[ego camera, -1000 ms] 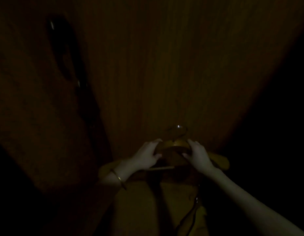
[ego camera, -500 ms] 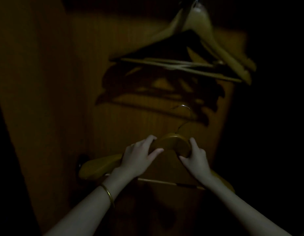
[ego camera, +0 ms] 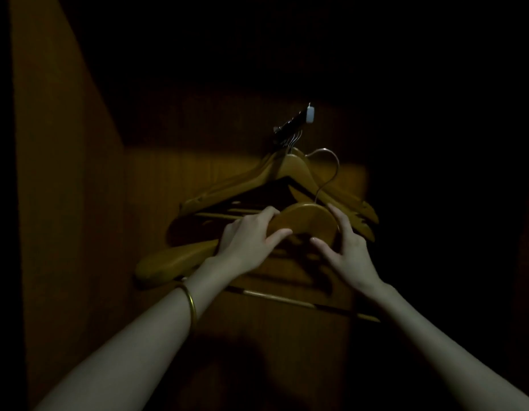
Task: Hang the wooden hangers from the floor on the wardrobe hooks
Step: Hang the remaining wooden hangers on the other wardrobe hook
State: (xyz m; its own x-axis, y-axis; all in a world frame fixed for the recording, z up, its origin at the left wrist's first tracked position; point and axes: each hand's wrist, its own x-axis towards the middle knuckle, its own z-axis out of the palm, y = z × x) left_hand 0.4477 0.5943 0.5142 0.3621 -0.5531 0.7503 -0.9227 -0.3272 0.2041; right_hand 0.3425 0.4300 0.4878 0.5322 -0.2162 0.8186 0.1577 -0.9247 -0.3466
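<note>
Head view, very dim light. Left hand (ego camera: 247, 241) grasped the held wooden hanger (ego camera: 306, 222) just left of its arched crown, fingers over the top edge, thumb curled underneath. Right hand (ego camera: 347, 249) pinched the crown's right side, fingers spread along the outer edge, thumb below. Held hanger's wire hook (ego camera: 327, 170) rose free in front of the hung hangers, below the wardrobe hook (ego camera: 292, 123) and not on it. Its left arm ran down-left past the left wrist; its lower bar (ego camera: 290, 301) crossed behind both forearms. Hung hangers (ego camera: 295, 173) overlapped on the wardrobe hook against the wooden back panel (ego camera: 156, 185); exact count not readable, several wire hooks bunched together. One gold bangle (ego camera: 192, 304) on the left wrist. Two hands, one held hanger.
</note>
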